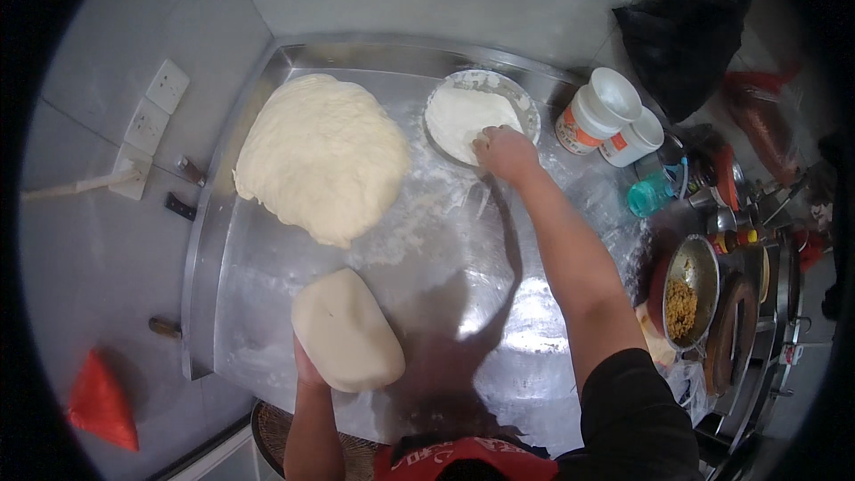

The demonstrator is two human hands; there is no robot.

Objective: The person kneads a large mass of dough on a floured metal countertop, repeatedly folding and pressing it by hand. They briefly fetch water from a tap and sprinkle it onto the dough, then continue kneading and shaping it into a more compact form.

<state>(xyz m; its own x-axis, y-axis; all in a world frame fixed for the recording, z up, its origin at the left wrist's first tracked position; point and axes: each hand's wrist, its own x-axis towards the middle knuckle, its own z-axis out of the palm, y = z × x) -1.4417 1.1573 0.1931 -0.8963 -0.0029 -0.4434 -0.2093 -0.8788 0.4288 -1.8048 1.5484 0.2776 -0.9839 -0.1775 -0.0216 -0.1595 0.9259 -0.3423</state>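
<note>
My left hand (306,362) holds a smooth, rounded block of pale dough (349,331) from its left side, near the front of the steel worktop (427,280). The dough hides most of the fingers. At the back, my right hand (505,150) reaches into a round metal bowl (532,110) of white flour (467,117), fingertips down at the flour; whether they grasp any cannot be told. A large, soft mass of dough (324,153) lies on the left part of the worktop. Loose flour is smeared between it and the bowl.
White plastic tubs (576,130) stand right of the bowl, near a green plastic container (648,195). Further right are a metal bowl (709,300) with brown crumbly food and a round wooden board (731,341). A raised steel rim (207,254) borders the worktop's left and back.
</note>
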